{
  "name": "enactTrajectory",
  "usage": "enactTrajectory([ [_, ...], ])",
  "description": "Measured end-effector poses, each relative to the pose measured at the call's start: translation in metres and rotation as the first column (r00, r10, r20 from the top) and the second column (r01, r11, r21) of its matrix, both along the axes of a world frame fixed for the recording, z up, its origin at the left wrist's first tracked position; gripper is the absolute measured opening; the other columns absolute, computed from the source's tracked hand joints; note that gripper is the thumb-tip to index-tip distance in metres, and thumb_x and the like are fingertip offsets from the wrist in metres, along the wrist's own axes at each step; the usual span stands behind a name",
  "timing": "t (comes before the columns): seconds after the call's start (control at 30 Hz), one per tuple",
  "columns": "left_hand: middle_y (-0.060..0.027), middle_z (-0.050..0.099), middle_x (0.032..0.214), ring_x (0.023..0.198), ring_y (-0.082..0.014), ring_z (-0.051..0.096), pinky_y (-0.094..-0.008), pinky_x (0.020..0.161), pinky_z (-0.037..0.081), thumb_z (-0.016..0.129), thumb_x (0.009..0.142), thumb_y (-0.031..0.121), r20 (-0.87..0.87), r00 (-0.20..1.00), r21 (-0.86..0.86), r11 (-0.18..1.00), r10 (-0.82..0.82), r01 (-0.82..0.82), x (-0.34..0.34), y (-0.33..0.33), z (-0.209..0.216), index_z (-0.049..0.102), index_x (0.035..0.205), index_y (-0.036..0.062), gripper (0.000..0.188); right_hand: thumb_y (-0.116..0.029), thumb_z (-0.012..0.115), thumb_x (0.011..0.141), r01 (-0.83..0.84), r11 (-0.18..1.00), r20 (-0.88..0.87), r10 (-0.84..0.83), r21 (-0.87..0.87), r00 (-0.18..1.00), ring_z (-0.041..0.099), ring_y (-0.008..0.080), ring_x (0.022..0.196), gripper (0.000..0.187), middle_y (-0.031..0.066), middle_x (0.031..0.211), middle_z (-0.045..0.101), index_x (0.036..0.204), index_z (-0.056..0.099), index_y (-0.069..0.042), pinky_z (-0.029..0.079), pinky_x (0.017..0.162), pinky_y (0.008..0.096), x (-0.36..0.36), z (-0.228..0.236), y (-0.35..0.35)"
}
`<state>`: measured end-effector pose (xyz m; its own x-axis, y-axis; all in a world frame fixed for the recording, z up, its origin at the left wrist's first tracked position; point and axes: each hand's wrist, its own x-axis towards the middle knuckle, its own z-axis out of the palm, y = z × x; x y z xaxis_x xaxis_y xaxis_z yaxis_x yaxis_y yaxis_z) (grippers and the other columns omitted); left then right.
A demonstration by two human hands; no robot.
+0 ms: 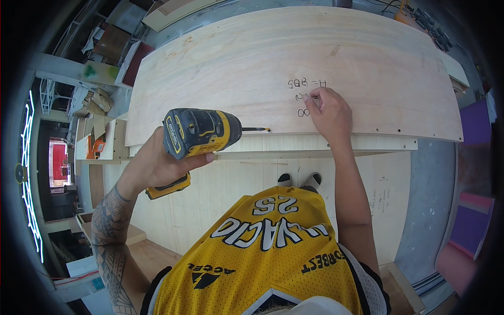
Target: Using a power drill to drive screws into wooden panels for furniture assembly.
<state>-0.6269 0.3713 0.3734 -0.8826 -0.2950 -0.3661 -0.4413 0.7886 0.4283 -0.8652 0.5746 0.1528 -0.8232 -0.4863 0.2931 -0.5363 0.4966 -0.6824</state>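
Observation:
My left hand [157, 164] is wrapped round the grip of a yellow and black cordless drill [202, 131]. The drill lies level, with its long thin bit [254, 129] aimed to the right. At the bit's end, a small dark tip sits over the near edge of a pale plywood panel [226, 68]; whether it touches the wood I cannot tell. My right hand [332, 113] is over the panel, right of the bit, with thumb and fingers pinched together beside some handwritten marks [307, 83]. What the pinch holds, if anything, is hidden.
Dark holes [399, 130] dot the panel's near right edge. Beneath it a second board edge [378, 143] sticks out, with a lower plywood sheet [388, 184] nearer me. A wooden box [113, 139] stands at the left, and purple sheets [475, 231] at the right.

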Motion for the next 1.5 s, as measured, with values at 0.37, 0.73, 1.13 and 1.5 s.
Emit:
enactTrajectory([
  [0.37,-0.0119,0.078,0.103,0.094,-0.0235,0.075,-0.0384,0.087,0.061,0.080,0.093,0.032,0.024,0.976,-0.082,0.973,-0.215,0.216,-0.015,-0.010,0.006,0.074,0.116,0.0061,0.036,-0.029,0.076,0.091,0.055,0.998,-0.023,-0.056,-0.021,0.998,0.068,0.0305,0.083,0.024,0.0095,0.088,0.071,0.094,0.072,-0.006,0.054,0.073,0.0443,0.001,-0.003,-0.003],
  [0.73,-0.0141,0.078,0.105,0.093,-0.0256,0.076,-0.0381,0.091,0.061,0.077,0.093,0.025,0.068,0.910,0.007,0.913,-0.408,0.409,-0.062,-0.016,0.013,0.073,0.117,0.0057,0.032,-0.030,0.077,0.092,0.107,0.992,-0.061,-0.111,-0.065,0.992,0.066,0.0265,0.075,0.025,0.0084,0.084,0.070,0.093,0.072,-0.006,0.053,0.069,0.0409,0.002,-0.009,-0.007],
  [1.13,-0.0104,0.078,0.105,0.093,-0.0213,0.074,-0.0364,0.089,0.059,0.082,0.089,0.030,0.128,0.985,0.116,0.988,-0.116,0.102,-0.032,-0.028,0.005,0.074,0.120,0.0062,0.040,-0.028,0.075,0.092,0.139,0.983,-0.026,-0.143,-0.121,0.989,0.070,0.0294,0.078,0.022,0.0091,0.087,0.073,0.090,0.072,-0.007,0.055,0.070,0.0429,0.002,-0.009,-0.006],
  [1.5,-0.0077,0.075,0.092,0.070,-0.0119,0.067,-0.0282,0.064,0.055,0.087,0.085,0.021,-0.194,0.978,0.365,0.931,0.072,0.004,-0.044,0.031,-0.009,0.073,0.112,0.0002,0.037,-0.029,0.076,0.095,0.146,0.803,0.253,0.007,-0.578,0.967,0.055,0.0114,0.061,0.027,0.0057,0.070,0.066,0.095,0.076,-0.002,0.046,0.060,0.0288,-0.056,0.016,0.094],
])
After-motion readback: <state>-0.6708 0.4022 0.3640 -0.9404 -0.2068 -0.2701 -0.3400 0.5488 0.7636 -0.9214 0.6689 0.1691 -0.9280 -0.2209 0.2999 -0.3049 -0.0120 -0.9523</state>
